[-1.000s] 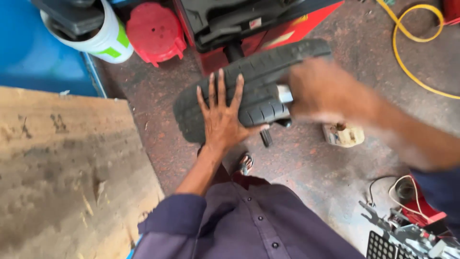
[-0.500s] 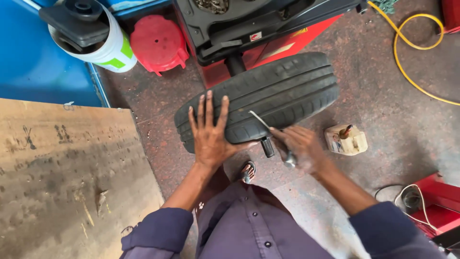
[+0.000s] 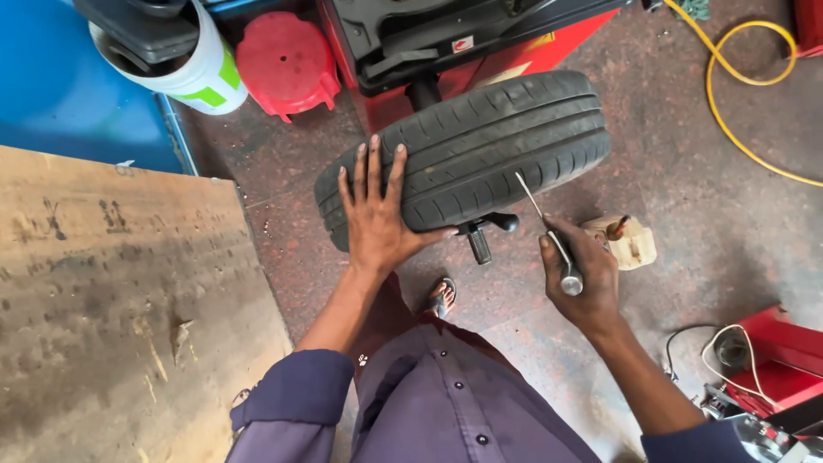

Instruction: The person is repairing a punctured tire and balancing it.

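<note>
Tyre [image 3: 480, 154] sits on the red machine [image 3: 480, 51]. Left hand [image 3: 375, 214] flat on tread, fingers spread, gripping nothing; right hand [image 3: 579, 274] clamped on metal probe [image 3: 549, 227]. Keep tyre steady w/ palm, tip square to tread.

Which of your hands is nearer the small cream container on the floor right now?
Right. The right hand, gripping a thin metal pick tool, sits just beside the cream container. The left hand lies flat on the tyre, farther off.
</note>
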